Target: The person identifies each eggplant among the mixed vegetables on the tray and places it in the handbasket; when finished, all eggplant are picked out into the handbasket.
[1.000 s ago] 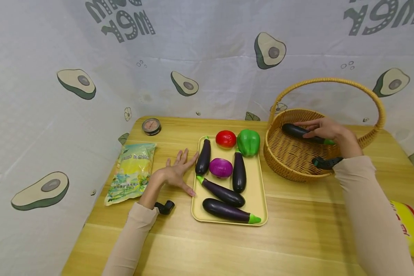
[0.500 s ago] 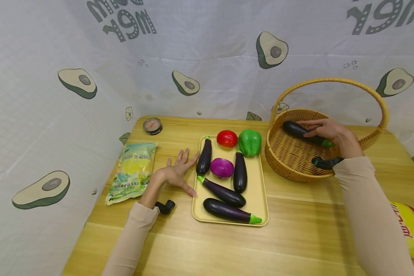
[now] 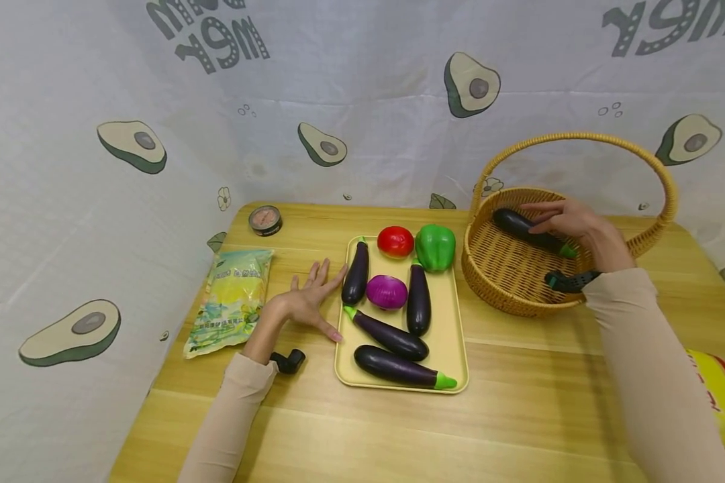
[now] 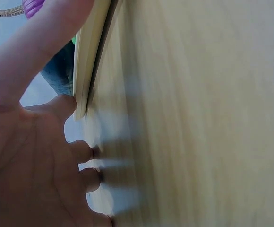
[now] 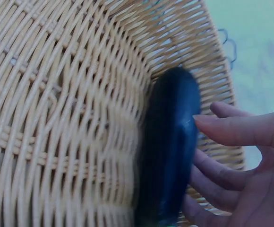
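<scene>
In the basket [image 3: 501,285] at right lies a dark eggplant [image 3: 513,225] with a green stem end. My right hand [image 3: 570,221] is over it; in the right wrist view the thumb tip sits right at the near edge of the eggplant [image 5: 167,142], and the loosened fingers extend along that same side. My left hand [image 3: 305,302] is spread on the table, thumb and fingertips right at the left rim of a yellow tray [image 3: 447,355]. On the tray are several eggplants [image 3: 395,367], a purple onion [image 3: 387,292], a red tomato [image 3: 395,241] and a green bell pepper [image 3: 435,248].
A tall handle [image 3: 574,136] arches over the basket. Left of the tray lies a yellow-green plastic bag [image 3: 232,302], with a small round tin [image 3: 265,220] behind it. A yellow package [image 3: 721,399] is at the right edge. A printed cloth [image 3: 374,134] hangs behind the table.
My right hand has loosened around the eggplant and drawn slightly back. The eggplant has turned a little and settled in the basket. My left hand has stayed by the tray.
</scene>
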The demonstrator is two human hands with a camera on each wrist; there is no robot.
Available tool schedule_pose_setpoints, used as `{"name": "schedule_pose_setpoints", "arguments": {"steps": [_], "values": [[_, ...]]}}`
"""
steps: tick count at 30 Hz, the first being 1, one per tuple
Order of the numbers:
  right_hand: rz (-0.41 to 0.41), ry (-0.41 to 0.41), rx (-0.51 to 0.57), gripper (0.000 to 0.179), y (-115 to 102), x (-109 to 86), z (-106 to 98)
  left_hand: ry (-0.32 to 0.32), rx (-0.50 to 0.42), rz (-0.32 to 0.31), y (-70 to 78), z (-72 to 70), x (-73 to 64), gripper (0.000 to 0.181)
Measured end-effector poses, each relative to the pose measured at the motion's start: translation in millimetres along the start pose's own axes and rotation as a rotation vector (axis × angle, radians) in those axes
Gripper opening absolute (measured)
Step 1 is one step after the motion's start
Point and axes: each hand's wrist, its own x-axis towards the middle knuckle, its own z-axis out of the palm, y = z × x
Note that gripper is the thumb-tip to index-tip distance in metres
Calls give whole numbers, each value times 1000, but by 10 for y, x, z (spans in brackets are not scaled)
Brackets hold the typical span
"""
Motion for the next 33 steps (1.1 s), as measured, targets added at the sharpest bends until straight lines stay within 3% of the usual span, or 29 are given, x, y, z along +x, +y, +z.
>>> {"name": "schedule_pose_setpoints", "arguments": {"steps": [5, 8, 12, 15, 19, 27, 33], "values": [[-53, -15, -69, 63, -190, -101, -12, 3, -9, -2, -8, -2, -16, 141], [-70, -36, -77, 66, -327, -226, 3, 4, -15, -2, -9, -5, -17, 141], [-135, -28, -173, 65, -498, -417, 102, 5, -21, 0, -5, -6, -11, 141], [-231, -26, -236, 59, -609, -555, 235, 4, -21, -5, -3, -3, -7, 141], [-350, -40, -228, 55, -722, -734, 440, 5, -19, -8, 0, 2, -3, 141], [-503, -17, -226, 53, -901, -985, 870, 3, -16, -7, 14, -7, -11, 141], [-605, -68, -217, 52, -967, -1057, 1196, 2, -12, -11, 12, -3, -12, 141]]}}
